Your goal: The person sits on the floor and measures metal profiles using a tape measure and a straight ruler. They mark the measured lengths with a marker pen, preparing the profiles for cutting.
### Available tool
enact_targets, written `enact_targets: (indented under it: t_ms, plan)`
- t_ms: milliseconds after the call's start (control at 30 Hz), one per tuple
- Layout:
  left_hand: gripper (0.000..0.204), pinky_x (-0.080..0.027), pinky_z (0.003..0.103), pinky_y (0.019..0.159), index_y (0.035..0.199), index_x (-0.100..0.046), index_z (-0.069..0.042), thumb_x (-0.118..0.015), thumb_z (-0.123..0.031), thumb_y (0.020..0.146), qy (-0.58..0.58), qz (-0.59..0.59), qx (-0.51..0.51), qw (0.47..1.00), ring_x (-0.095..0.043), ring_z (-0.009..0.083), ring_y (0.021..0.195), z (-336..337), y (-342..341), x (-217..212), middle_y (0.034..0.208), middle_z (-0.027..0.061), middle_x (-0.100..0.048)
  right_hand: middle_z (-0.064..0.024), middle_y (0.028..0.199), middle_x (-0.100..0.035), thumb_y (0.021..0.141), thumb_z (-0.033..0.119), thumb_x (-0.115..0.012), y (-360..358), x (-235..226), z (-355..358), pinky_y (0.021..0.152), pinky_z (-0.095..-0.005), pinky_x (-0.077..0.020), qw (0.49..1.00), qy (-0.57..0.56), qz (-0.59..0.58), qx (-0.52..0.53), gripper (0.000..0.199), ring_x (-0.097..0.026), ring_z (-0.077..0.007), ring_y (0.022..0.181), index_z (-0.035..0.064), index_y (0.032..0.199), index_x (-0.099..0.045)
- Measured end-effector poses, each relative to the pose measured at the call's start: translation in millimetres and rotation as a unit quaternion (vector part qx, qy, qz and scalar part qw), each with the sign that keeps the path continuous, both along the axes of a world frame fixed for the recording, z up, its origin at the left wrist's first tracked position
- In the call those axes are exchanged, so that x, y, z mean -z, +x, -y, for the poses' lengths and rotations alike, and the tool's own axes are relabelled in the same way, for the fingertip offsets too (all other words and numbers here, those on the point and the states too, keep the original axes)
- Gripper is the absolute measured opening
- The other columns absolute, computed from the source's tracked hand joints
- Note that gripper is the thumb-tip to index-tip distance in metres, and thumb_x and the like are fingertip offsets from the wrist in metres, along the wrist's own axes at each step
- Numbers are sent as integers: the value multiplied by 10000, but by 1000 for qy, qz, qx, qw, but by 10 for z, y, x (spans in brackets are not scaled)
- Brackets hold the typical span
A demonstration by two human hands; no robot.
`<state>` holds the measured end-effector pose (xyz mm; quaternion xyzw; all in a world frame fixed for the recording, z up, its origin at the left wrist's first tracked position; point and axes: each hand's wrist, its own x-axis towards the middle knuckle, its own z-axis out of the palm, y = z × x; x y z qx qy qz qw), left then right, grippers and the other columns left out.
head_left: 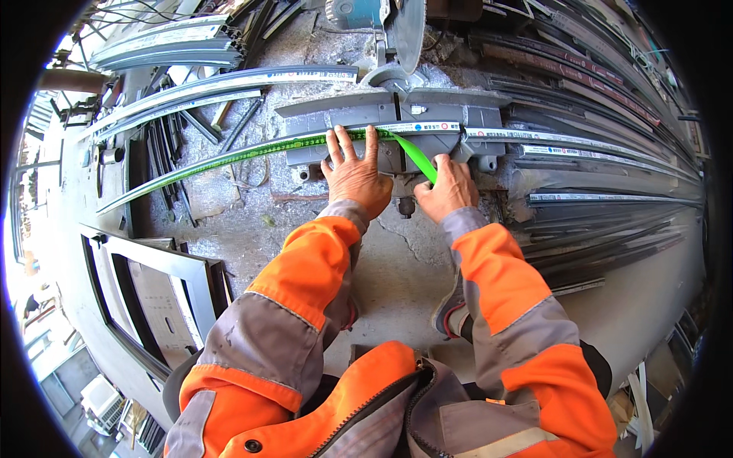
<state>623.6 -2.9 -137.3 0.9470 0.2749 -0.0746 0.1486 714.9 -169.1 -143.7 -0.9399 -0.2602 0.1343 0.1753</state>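
A green tape measure (263, 150) stretches along a long metal profile (427, 127) that lies across the grey bed (328, 114) of a cut-off saw. My left hand (357, 179) rests on the tape and profile, its fingers stretched out and apart. Just right of it, the tape's plain green side bends off the profile and runs down into my right hand (452, 191). That hand is closed on the tape near the front of the saw bed; whether it also holds the tape's case is hidden. The saw's round blade (405, 34) stands raised behind the profile.
Long metal profiles (603, 156) are stacked on the right, and more profiles (221, 80) lie at the far left. A rectangular metal frame (197, 267) is at the lower left. Metal chips cover the floor around the saw. My shoe (447, 309) shows below my right hand.
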Motion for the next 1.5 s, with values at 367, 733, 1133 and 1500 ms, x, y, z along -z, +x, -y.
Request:
enact_targets:
  t_ms: [367, 733, 1133, 1500]
  plan:
    - [1065, -332, 719, 1167, 1722, -214, -214, -719, -331, 793, -12, -52, 0, 999, -87, 567, 1611, -52, 35, -135, 1720, 393, -88, -284, 991, -736, 890, 310, -723, 523, -641, 46, 891, -515, -557, 975, -30, -187, -119, 410, -722, -462, 985, -18, 1124, -653]
    - [1068, -384, 683, 1156, 1722, -219, -241, -762, -365, 811, -33, -91, 7, 995, -90, 553, 1618, -96, 96, -325, 1728, 380, -87, -254, 1217, -760, 987, 273, -573, 419, -797, -190, 1013, -526, -555, 967, -223, -104, -66, 388, -722, -411, 1194, 43, 1272, -702]
    - [1016, -350, 712, 1159, 1710, -261, -208, -730, -266, 811, -53, -57, -3, 997, -75, 554, 1621, -74, 89, -241, 1734, 360, -92, -258, 1184, -747, 988, 411, -531, 663, -823, -143, 1011, -558, -537, 971, -178, -143, -71, 439, -703, -482, 1131, 130, 1310, -631]
    - [987, -333, 701, 1176, 1700, -266, -208, -703, -264, 817, -37, -36, -2, 999, -102, 590, 1600, -53, 72, -173, 1711, 403, -107, -206, 1096, -750, 1026, 449, -588, 827, -553, -89, 927, -588, -537, 983, -134, -61, -109, 327, -681, -492, 1083, 148, 1098, -692]
